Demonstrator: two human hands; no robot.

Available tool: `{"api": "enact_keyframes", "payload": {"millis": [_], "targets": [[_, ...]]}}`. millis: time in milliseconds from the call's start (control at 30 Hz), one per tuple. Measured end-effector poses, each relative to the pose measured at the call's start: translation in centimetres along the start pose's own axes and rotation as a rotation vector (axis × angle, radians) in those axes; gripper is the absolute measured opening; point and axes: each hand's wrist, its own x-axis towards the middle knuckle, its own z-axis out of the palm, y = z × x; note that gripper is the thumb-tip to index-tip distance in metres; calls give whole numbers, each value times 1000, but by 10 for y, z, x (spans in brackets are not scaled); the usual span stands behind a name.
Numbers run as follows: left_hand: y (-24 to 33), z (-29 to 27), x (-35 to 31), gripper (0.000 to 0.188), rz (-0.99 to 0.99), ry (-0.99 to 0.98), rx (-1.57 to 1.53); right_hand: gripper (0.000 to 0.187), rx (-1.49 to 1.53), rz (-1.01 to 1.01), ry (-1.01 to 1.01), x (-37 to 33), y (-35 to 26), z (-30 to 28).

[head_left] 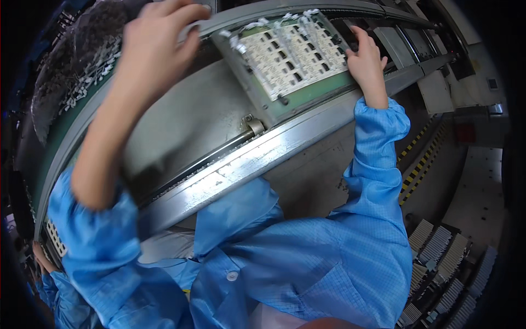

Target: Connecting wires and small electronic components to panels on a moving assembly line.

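Observation:
A green carrier tray (315, 98) lies tilted across the conveyor rails, bearing a panel of pale circuit boards (307, 71) with dark rectangular parts in rows. White connectors with thin wires (285, 22) lie along its far side and across the boards. My right hand (368, 61) is at the tray's right edge, its thumb and forefinger spread and the thumb by the panel's edge. Left of the tray, over the far rail, my left hand (164, 41) is raised and slightly blurred. Its thumb stands apart from its bent fingers, and the top of the picture cuts part of it off.
A clear plastic bag (71, 49) of white wired connectors (90, 82) sits at the far left. The metal near rail (219, 175) runs in front of me. Racks of boards (438, 247) stand low at right, by yellow-black floor tape (419, 167). Another person's hand (43, 257) shows at lower left.

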Motion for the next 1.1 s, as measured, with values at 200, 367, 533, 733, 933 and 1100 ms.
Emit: {"api": "enact_keyframes", "payload": {"millis": [200, 367, 533, 733, 933, 1100], "targets": [[-33, -154, -184, 31, -154, -207, 420, 58, -101, 140, -14, -1, 9, -29], [-57, -229, -375, 33, -598, -76, 409, 49, 403, -21, 103, 0, 0, -41], [-35, -227, -481, 33, -762, 28, 558, 42, 360, -383, 96, -59, -77, -71], [-36, -179, -514, 34, -830, 309, 517, 56, 220, -433, -11, -129, -148, -60], [-42, -170, -527, 32, -692, 604, 409, 66, 408, -217, -50, -137, -123, -62], [-39, -166, -522, 35, -683, 671, 304, 56, 226, -396, -91, -125, -140, -58]]}}
